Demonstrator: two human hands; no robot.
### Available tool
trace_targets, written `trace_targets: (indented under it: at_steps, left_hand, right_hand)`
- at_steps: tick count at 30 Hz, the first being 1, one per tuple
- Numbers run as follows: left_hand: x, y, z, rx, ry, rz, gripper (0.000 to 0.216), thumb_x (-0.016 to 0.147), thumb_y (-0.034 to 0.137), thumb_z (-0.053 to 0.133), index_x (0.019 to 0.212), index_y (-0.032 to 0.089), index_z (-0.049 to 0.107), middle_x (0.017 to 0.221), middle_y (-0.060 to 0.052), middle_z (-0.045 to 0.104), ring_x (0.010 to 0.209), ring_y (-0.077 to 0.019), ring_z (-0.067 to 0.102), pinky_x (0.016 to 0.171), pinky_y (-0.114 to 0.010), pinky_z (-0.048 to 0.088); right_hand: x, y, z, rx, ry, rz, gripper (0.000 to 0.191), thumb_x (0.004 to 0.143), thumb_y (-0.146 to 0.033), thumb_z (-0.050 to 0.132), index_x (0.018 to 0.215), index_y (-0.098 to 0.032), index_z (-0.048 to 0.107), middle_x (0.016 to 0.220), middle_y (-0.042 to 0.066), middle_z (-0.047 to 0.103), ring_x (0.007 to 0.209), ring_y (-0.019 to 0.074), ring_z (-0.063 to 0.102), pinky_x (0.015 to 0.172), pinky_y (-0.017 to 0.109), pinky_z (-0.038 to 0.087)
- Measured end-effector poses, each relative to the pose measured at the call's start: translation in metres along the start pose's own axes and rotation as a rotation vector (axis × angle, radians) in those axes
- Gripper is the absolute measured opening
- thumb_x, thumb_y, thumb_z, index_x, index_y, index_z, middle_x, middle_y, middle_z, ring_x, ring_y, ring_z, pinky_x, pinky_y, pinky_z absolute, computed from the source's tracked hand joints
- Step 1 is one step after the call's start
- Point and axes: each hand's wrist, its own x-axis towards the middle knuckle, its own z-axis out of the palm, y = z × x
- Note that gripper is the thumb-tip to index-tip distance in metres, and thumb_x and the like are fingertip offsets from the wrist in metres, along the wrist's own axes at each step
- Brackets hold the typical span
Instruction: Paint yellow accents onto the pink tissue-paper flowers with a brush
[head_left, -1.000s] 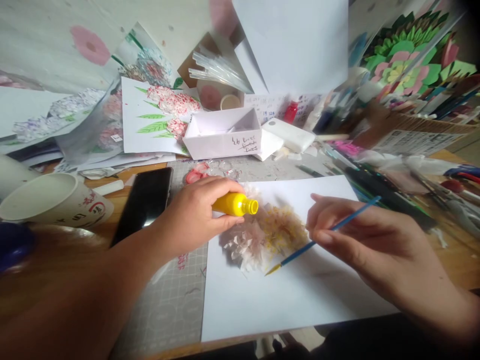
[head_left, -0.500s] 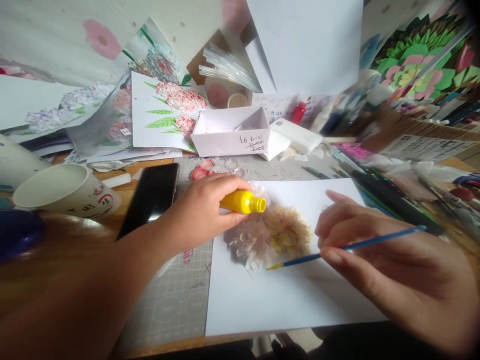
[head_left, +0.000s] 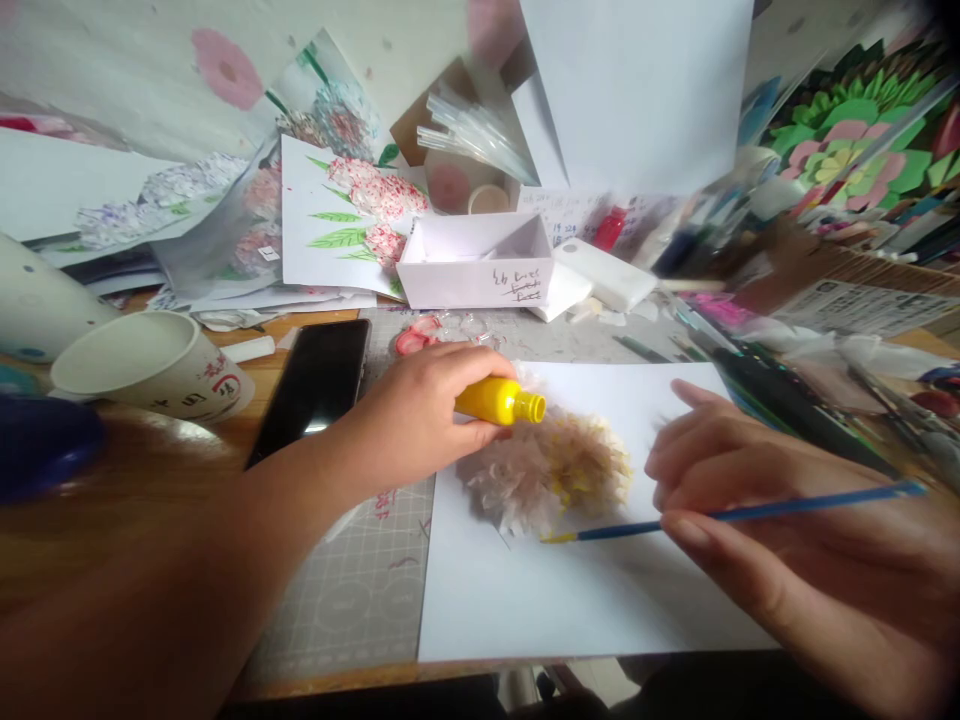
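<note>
My left hand is wrapped around a small yellow paint bottle, held on its side with the open neck pointing right. Just below the neck lies a crumpled tissue-paper flower, pinkish with yellow dabs, on a white sheet. My right hand pinches a thin blue paintbrush. The brush lies nearly level, and its yellow tip touches the sheet at the flower's lower edge.
A black phone and a paper cup on its side lie to the left. A white paper box and flower paintings stand behind. Pens and craft clutter crowd the right. A grey cutting mat shows under the sheet.
The brush has swung flatter, its handle dropping to the right while the tip stays by the flower's lower edge. The view has shifted slightly, and the left hand still holds the bottle.
</note>
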Motion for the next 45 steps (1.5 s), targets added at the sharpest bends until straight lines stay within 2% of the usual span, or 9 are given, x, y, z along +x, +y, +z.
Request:
trace_targets:
  at_steps: [5,18,23,29,33,36,39,42,45]
  left_hand:
    - [0.0,0.0,-0.001,0.004,0.009,0.0,0.025,0.073,0.016,0.075,0.097,0.022,0.068,0.096,0.003,0.075,0.088,-0.0178,0.067,0.081,-0.028,0.048]
    - [-0.001,-0.003,0.0,0.006,-0.015,-0.01,0.026,0.075,0.022,0.076,0.099,0.023,0.066,0.099,0.002,0.074,0.094,-0.019,0.066,0.089,-0.029,0.048]
    - [-0.001,-0.003,-0.001,0.006,-0.014,-0.019,0.025,0.075,0.023,0.075,0.099,0.022,0.067,0.098,0.002,0.074,0.092,-0.0185,0.066,0.09,-0.029,0.048]
    - [-0.001,-0.002,0.0,0.01,-0.02,-0.031,0.024,0.074,0.025,0.075,0.097,0.023,0.067,0.097,0.003,0.074,0.091,-0.0181,0.066,0.09,-0.03,0.049]
    - [-0.001,-0.003,0.0,0.016,-0.02,-0.026,0.024,0.075,0.024,0.075,0.098,0.023,0.067,0.098,0.003,0.074,0.093,-0.0186,0.066,0.09,-0.03,0.048]
    - [-0.002,-0.004,0.0,0.027,-0.019,-0.031,0.024,0.075,0.025,0.076,0.097,0.024,0.066,0.096,0.005,0.073,0.091,-0.0183,0.066,0.094,-0.033,0.045]
    - [-0.002,-0.004,0.0,0.022,-0.023,-0.031,0.025,0.075,0.023,0.076,0.098,0.023,0.067,0.096,0.004,0.072,0.091,-0.0177,0.065,0.091,-0.031,0.044]
    - [-0.001,-0.003,0.0,0.01,-0.023,-0.019,0.028,0.074,0.021,0.077,0.1,0.022,0.067,0.096,0.003,0.072,0.093,-0.0174,0.064,0.085,-0.028,0.045]
    - [-0.001,-0.003,0.0,0.014,-0.027,-0.018,0.027,0.075,0.021,0.077,0.099,0.022,0.067,0.095,0.003,0.072,0.092,-0.0173,0.064,0.085,-0.028,0.045]
  right_hand:
    - [-0.001,0.001,-0.003,0.033,-0.033,0.041,0.01,0.086,-0.019,0.065,0.079,-0.025,0.063,0.068,-0.002,0.068,0.071,0.0199,0.07,0.109,0.054,0.039]
    - [-0.005,0.014,-0.004,0.069,0.1,0.15,0.011,0.084,-0.025,0.072,0.078,-0.026,0.063,0.074,-0.005,0.07,0.075,0.0161,0.069,0.107,0.043,0.043]
    - [-0.003,0.015,-0.002,0.073,0.055,0.102,0.012,0.084,-0.027,0.073,0.079,-0.025,0.063,0.071,-0.006,0.069,0.071,0.0142,0.068,0.106,0.043,0.043]
    - [-0.004,0.021,-0.004,0.047,0.116,0.141,0.011,0.085,-0.025,0.072,0.077,-0.025,0.063,0.074,-0.006,0.07,0.071,0.0118,0.068,0.104,0.036,0.046]
    - [-0.004,0.021,-0.005,0.062,0.075,0.097,0.013,0.084,-0.025,0.073,0.076,-0.025,0.063,0.07,-0.008,0.068,0.07,0.0106,0.068,0.106,0.035,0.044]
    - [-0.004,0.022,-0.008,0.055,0.128,0.132,0.012,0.084,-0.024,0.073,0.075,-0.025,0.064,0.071,-0.008,0.069,0.071,0.0097,0.067,0.106,0.032,0.044]
    - [-0.003,0.025,-0.01,0.104,0.206,0.205,0.01,0.084,-0.022,0.072,0.076,-0.027,0.068,0.073,-0.006,0.071,0.074,0.011,0.067,0.088,0.025,0.053]
    - [-0.002,0.027,-0.007,0.178,0.225,0.238,0.008,0.083,-0.023,0.072,0.077,-0.027,0.07,0.074,-0.004,0.071,0.074,0.0129,0.067,0.066,0.022,0.054]
    - [-0.002,0.026,-0.002,0.217,0.201,0.229,0.01,0.083,-0.022,0.072,0.075,-0.027,0.069,0.073,-0.004,0.071,0.071,0.0123,0.067,0.063,0.022,0.053]
